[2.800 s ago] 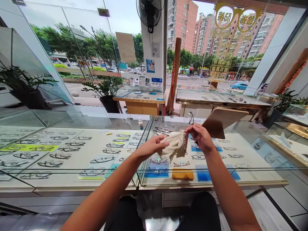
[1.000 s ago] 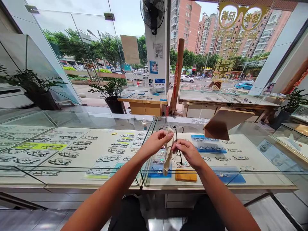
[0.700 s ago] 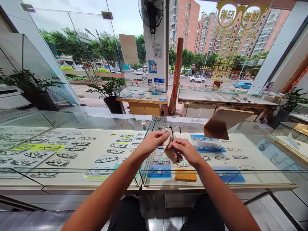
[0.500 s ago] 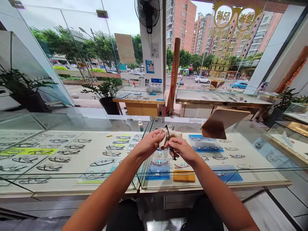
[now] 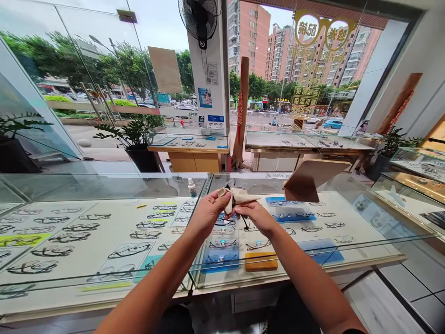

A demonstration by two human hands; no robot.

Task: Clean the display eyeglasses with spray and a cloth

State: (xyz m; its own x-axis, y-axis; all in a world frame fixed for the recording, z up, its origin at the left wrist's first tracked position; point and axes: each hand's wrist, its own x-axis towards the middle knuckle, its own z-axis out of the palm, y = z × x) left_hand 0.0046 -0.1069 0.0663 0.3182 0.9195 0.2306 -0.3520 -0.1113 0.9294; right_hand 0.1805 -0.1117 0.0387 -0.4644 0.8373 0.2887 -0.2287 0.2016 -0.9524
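My left hand [image 5: 207, 212] pinches a beige cleaning cloth [image 5: 239, 196] around a pair of thin dark-framed glasses [image 5: 245, 225]. My right hand [image 5: 256, 216] holds the same glasses from the right, its fingers touching the cloth. Most of the frame is hidden by the cloth and my fingers; a dark temple hangs below my right hand. Both hands are raised above the glass counter [image 5: 104, 185], near the seam between two display cases.
Rows of spectacle frames [image 5: 83, 227] lie under the glass. A small spray bottle [image 5: 191, 188] stands on the counter to the left of my hands, a tilted brown mirror back [image 5: 313, 178] to the right. An orange block [image 5: 260, 261] lies inside the case. More counters and potted plants stand behind.
My hands came together around the glasses and cloth, which was bunched up over the frame. The view shifted to the right and downward a little.
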